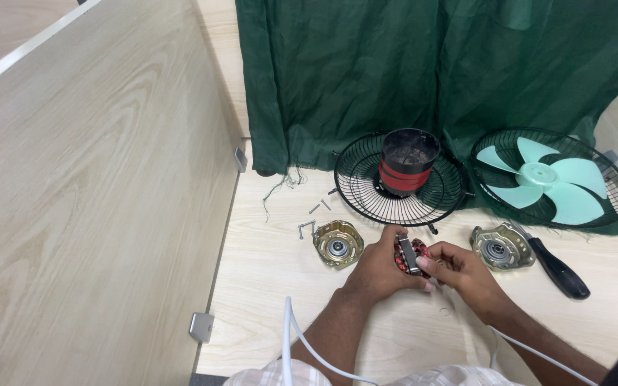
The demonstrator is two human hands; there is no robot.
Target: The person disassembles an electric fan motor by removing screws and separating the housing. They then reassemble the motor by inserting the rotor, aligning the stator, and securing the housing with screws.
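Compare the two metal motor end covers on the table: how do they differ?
The left end cover looks brass-gold and lies clear of tools, beside loose screws; the right end cover looks duller grey-gold and touches the black-handled screwdriver. Both are round, lie flat and show a central bearing.

Pale wood-grain desk [280, 286], smooth and matt. Behind it, at twelve o'clock, dark green cloth [430, 64] — creased, with a frayed edge. Black wire fan guard [366, 182], faintly glossy. Mint plastic fan blade [541, 175], smooth. Brassy metal motor cover [337, 243] at nine o'clock of the hands, shiny. Both hands hold a motor core [410, 256] — grey metal with red windings.
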